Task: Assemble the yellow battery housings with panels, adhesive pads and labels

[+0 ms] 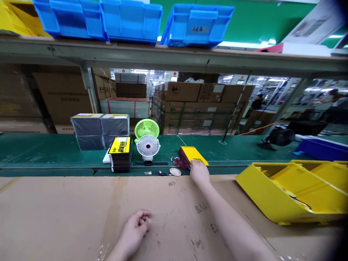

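My right hand (200, 173) stretches forward to a short stack of yellow-topped cards (193, 154) with red cords (182, 160) at its left side. The fingers close on the near edge of the top yellow card; their tips are partly hidden. Lower down, my left hand (135, 229) hovers over or rests on the cardboard (81, 217), its fingers loosely curled together and nothing visible in them. A taller stack of black and yellow cards (121, 154) stands left of a white fan (148, 146) and a green fan (146, 128).
At right lies a yellow bin (293, 192). A round pale disc (175, 172) and a black strap (148, 163) lie near the cardboard's far edge. Grey wrapped boxes (100, 130) stand at back left, a black fan (280, 137) at right. Blue bins (198, 27) sit on the overhead shelf.
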`<act>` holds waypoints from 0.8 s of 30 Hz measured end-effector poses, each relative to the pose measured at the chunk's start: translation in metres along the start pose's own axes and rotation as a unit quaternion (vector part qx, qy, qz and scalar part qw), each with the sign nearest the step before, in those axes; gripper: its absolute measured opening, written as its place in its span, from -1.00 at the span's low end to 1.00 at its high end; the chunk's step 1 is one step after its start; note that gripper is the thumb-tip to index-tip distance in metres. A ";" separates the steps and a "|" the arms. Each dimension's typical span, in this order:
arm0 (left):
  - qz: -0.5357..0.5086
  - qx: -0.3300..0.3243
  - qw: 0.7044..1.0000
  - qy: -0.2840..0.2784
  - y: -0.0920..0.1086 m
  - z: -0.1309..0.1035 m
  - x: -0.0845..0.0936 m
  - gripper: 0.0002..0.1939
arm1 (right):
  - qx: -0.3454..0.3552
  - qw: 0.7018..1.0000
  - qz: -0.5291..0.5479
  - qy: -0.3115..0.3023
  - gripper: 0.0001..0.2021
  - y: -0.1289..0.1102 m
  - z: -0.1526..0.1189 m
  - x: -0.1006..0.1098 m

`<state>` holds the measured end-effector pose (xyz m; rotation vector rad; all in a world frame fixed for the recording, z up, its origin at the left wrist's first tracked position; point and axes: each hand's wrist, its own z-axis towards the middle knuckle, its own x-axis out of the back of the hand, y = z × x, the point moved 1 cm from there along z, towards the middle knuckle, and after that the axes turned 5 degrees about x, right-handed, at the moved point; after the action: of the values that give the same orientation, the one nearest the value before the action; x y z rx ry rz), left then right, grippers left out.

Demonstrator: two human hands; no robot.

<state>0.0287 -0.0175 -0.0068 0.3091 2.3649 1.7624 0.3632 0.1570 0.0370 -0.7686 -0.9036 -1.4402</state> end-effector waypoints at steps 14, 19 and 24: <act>-0.028 0.015 0.999 -0.007 0.003 0.002 0.003 -0.62 | 0.016 1.000 0.024 0.002 -0.67 -0.004 -0.012 0.037; -0.028 0.009 1.000 -0.008 -0.001 0.002 0.005 -0.63 | -0.038 0.995 0.045 0.080 -0.66 -0.022 -0.009 0.096; -0.033 -0.004 0.999 -0.015 0.000 0.000 0.004 -0.63 | 0.097 0.913 0.236 0.319 -0.68 -0.071 -0.048 0.184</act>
<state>0.0243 -0.0165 -0.0067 0.2514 2.3199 1.7250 0.2822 0.0253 0.1686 -0.2929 -0.3107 -1.0407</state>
